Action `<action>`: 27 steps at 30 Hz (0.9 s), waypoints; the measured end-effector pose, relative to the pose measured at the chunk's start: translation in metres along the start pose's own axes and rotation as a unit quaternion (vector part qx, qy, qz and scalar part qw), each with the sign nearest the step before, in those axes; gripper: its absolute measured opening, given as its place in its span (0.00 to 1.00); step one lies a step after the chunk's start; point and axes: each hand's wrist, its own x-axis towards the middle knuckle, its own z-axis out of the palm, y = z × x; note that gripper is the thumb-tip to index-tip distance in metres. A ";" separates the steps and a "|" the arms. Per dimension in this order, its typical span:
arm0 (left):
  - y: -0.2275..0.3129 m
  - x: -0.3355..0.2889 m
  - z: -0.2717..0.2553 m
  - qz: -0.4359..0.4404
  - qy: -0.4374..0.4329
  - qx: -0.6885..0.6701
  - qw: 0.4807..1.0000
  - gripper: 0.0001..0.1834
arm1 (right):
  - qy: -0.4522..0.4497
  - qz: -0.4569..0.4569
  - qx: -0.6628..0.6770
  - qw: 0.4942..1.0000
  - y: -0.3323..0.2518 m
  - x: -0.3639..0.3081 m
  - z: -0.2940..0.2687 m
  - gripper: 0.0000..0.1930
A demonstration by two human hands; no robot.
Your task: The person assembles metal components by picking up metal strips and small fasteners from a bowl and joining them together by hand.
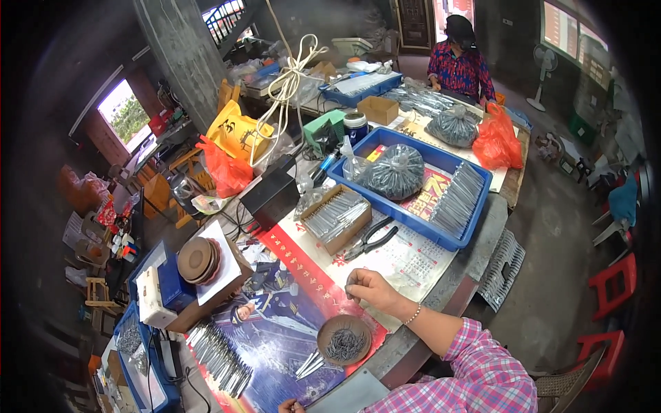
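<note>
Slender dark metal pieces point(346, 346) lie heaped in a round brown bowl point(343, 320) near the worktable's edge, a few loose silver rods point(310, 365) fanned just beside it on the left. The pieces look light, stiff and apt to slip; a fingertip pinch at mid-length would likely suit them. Beyond the bowl, the worker's right hand point(372, 289) curls its fingers toward the thumb; whether they grasp anything cannot be told from here. Only a little of the left hand point(291, 406) shows, beside a grey board point(352, 394), its grip hidden. Farther out: a dense row of rods point(222, 360) at left, pliers point(381, 239) and a rod-filled cardboard box point(348, 236) beyond the right hand, then a blue tray point(449, 239) holding a bulging clear bag point(394, 172). At the table's far end, another person point(460, 65) in a patterned shirt, near a red plastic bag point(497, 138).
</note>
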 end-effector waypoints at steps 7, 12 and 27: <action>0.011 -0.001 -0.006 0.014 0.001 -0.001 1.000 0.14 | 0.002 -0.004 -0.014 1.000 0.005 0.003 0.000 0.04; 0.006 -0.006 -0.005 0.011 0.003 0.015 1.000 0.14 | 0.003 -0.005 -0.052 0.999 0.005 -0.001 -0.002 0.04; -0.029 0.011 0.017 0.101 0.053 -0.173 0.978 0.05 | 0.015 0.024 -0.023 0.999 0.013 0.011 -0.011 0.04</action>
